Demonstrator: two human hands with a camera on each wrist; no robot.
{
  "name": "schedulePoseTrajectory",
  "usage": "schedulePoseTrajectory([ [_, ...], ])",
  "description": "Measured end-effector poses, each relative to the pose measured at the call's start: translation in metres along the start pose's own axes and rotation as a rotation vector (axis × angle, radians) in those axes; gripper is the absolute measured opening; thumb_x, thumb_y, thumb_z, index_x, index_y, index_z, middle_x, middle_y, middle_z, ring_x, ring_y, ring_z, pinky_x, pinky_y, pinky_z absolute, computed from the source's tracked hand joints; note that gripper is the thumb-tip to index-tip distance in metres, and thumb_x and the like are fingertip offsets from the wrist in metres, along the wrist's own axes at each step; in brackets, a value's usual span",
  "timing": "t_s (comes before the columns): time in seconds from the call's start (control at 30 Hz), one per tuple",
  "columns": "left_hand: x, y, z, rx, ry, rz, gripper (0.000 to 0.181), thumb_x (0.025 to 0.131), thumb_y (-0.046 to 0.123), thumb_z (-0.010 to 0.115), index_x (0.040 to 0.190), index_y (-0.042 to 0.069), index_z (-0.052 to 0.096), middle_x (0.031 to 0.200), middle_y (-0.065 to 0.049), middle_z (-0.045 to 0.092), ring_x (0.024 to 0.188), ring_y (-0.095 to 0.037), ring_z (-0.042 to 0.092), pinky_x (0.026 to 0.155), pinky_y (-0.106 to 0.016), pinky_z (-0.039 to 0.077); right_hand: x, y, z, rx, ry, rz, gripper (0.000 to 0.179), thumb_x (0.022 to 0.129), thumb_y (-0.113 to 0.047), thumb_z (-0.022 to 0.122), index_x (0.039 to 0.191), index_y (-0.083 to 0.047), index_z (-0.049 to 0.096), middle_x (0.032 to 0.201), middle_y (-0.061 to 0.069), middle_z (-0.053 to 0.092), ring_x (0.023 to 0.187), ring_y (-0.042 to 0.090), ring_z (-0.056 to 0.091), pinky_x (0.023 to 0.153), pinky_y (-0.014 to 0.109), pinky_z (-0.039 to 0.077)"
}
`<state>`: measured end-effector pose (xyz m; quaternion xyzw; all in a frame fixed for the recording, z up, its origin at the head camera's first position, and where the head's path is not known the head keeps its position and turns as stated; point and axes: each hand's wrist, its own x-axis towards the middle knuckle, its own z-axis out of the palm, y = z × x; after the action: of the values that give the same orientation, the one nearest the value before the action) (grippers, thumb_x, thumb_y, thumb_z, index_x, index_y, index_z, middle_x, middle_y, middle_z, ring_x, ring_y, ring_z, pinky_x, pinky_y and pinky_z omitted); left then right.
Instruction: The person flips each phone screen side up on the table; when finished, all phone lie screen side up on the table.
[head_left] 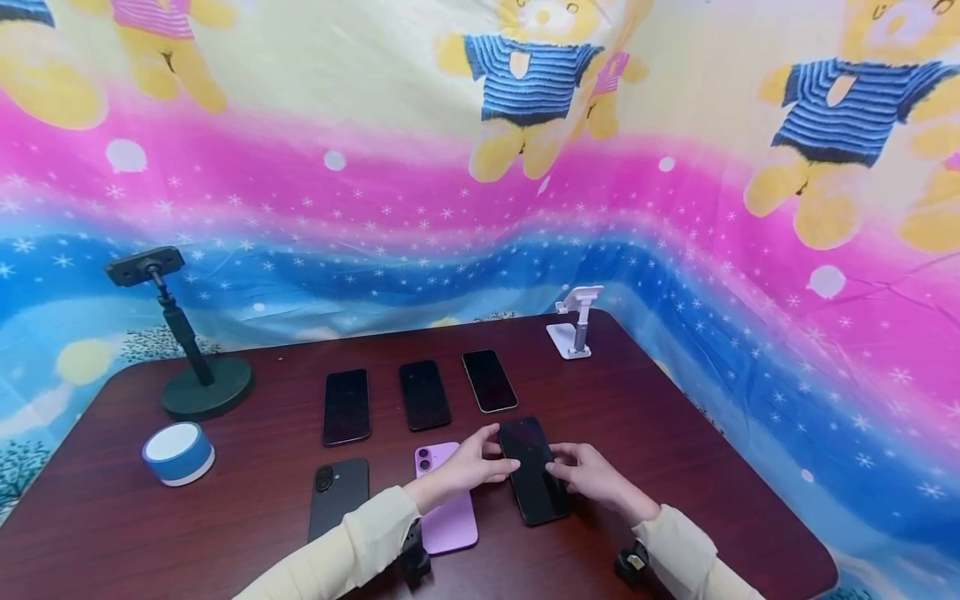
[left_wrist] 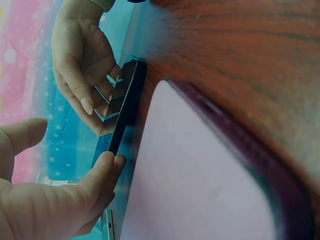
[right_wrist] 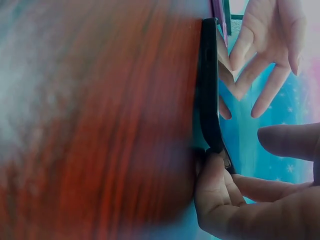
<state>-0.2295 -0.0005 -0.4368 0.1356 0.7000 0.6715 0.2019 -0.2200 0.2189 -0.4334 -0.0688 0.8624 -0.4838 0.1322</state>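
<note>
A black phone (head_left: 535, 475) lies screen up on the table between both hands. My left hand (head_left: 465, 468) touches its left edge with the fingertips, and the thumb stands off it in the left wrist view. At the opposite edge the fingertips of my right hand (head_left: 596, 477) touch the phone near a corner; its thumb is raised clear in the right wrist view. Under and beside the left forearm lies a purple phone (head_left: 450, 525), back up with its cameras showing. A dark grey phone (head_left: 341, 496), also back up, lies farther left, partly covered by the sleeve.
Behind are three phones with dark screens: a left one (head_left: 347, 407), a middle one (head_left: 424, 395) and a right one (head_left: 490, 381). A dark round-based stand (head_left: 207, 388) and a blue-and-white roll (head_left: 180, 454) stand left. A white phone stand (head_left: 573, 337) is back right, near a patterned curtain (head_left: 375, 208).
</note>
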Motion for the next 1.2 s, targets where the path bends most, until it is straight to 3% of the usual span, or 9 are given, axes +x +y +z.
schedulePoseTrajectory([
  [0.53, 0.0000, 0.0020, -0.0006, 0.057, -0.017, -0.004, 0.074, 0.084, 0.003, 0.068, 0.142, -0.015, 0.025, 0.129, -0.038, 0.044, 0.096, -0.024, 0.064, 0.084, -0.038, 0.057, -0.0014, 0.0020, -0.0009, 0.034, -0.018, 0.044, 0.042, 0.093, -0.011, 0.058, 0.127, 0.013, 0.051, 0.111, 0.020, 0.060, 0.096, 0.026, 0.060, 0.079, 0.045, 0.057],
  [0.83, 0.0024, 0.0030, -0.0022, 0.121, -0.039, 0.001, 0.075, 0.082, 0.000, 0.070, 0.141, -0.015, 0.027, 0.128, -0.041, 0.044, 0.093, -0.026, 0.065, 0.079, -0.036, 0.058, -0.0009, -0.0009, -0.0004, 0.041, -0.037, 0.045, 0.041, 0.095, -0.009, 0.055, 0.127, 0.015, 0.049, 0.120, 0.028, 0.057, 0.103, 0.030, 0.060, 0.081, 0.044, 0.056],
  [1.2, -0.0008, 0.0092, -0.0014, 0.028, -0.104, -0.063, 0.075, 0.083, -0.005, 0.066, 0.144, -0.014, 0.023, 0.139, -0.046, 0.028, 0.108, -0.036, 0.062, 0.083, -0.040, 0.057, 0.0032, -0.0018, 0.0001, 0.046, -0.043, 0.059, 0.039, 0.095, -0.009, 0.054, 0.127, 0.015, 0.049, 0.112, 0.022, 0.058, 0.099, 0.027, 0.059, 0.080, 0.043, 0.056],
])
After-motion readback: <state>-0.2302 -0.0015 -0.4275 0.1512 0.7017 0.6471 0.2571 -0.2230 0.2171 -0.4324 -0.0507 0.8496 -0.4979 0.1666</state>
